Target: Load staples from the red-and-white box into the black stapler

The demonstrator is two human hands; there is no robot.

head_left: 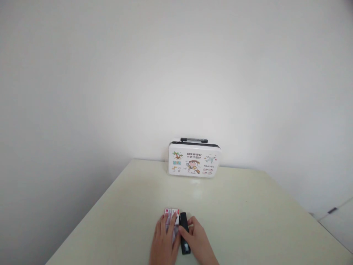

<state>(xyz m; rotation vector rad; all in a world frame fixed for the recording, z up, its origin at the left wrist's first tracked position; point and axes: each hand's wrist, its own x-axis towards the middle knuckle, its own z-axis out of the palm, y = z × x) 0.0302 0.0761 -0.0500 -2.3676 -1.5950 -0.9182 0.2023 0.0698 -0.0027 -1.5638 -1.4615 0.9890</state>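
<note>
Two small white boxes with pink and red print, a left box [167, 211] and a right box [175, 211], lie side by side near the front of the table. My left hand [163, 239] rests over them with its fingers stretched out and covers much of what is below. Just to their right is a long black stapler-like object [185, 237], lying lengthwise away from me, with a shiny spot near its close end. My right hand [197, 237] grips it from the right, thumb across its top and fingers along its far side.
A white case [194, 171] with cartoon travel pictures and a black handle [194, 140] stands at the table's back edge, against the pale wall [176, 73]. The light table [234, 206] narrows away from me. A white surface with a dark handle [332, 210] is at far right.
</note>
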